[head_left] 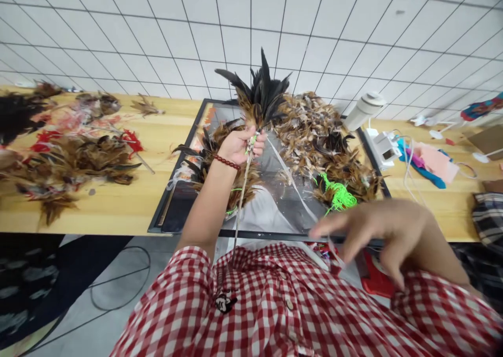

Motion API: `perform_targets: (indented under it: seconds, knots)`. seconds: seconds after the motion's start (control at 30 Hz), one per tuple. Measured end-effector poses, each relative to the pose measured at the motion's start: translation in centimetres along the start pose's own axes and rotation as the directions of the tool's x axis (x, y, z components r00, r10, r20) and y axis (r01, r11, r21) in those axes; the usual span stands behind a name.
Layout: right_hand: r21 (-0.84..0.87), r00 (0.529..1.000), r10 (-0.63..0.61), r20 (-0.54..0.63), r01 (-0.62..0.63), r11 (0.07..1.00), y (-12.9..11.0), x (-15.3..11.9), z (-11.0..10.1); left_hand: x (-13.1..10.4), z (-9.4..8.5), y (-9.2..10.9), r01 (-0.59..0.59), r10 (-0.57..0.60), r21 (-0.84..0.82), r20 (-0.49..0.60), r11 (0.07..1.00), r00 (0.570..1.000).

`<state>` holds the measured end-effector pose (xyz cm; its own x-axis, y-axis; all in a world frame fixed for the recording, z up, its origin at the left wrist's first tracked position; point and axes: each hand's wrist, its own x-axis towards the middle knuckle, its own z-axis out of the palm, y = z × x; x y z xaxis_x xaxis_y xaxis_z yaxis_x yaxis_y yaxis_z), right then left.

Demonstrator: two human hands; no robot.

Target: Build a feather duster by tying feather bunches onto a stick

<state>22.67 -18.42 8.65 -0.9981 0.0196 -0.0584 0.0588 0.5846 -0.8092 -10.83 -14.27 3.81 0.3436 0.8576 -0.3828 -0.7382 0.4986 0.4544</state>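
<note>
My left hand (242, 146), with a beaded bracelet at the wrist, is closed round the stem of a feather bunch (261, 97), black at the tips and brown lower down. A thin stick (242, 194) runs from the hand down toward my shirt. From the grip a translucent ribbon (288, 173) trails down to the right. My right hand (373, 231) is lifted over the table's front edge, blurred, its fingers spread. Beyond it, bright green cord (338, 193) lies beside brown feathers (310, 131) on the black-framed tray (157, 215).
Brown and red feathers (86, 155) cover the left of the wooden table (165, 121). A white cup (363, 110), a white charger (385, 147) with cables and coloured cloth (432, 160) stand or lie to the right. A tiled wall (236, 26) rises behind.
</note>
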Motion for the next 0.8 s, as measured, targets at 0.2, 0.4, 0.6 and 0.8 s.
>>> perform_targets:
  seconds: [0.2,0.4,0.6,0.8]
  knots:
    - [-0.076,0.587,0.230,-0.776,-0.450,0.890,11.9,8.7,-4.8,-4.4,1.5,0.6,-0.167,0.167,0.058,0.009,0.984,0.986]
    - [-0.652,0.915,-0.347,-0.206,0.136,0.746,12.2,22.2,5.2,-6.9,3.1,0.4,-0.300,0.302,0.108,-0.007,0.948,0.953]
    - [-0.777,0.950,-0.311,0.011,0.204,0.596,13.2,26.2,6.4,-8.0,1.8,1.0,-0.341,0.344,0.083,-0.022,0.936,0.939]
    - [-0.744,0.974,-0.200,-0.103,0.058,0.665,16.8,23.2,1.0,-8.9,-0.5,2.0,-0.413,0.413,0.014,-0.101,0.910,0.905]
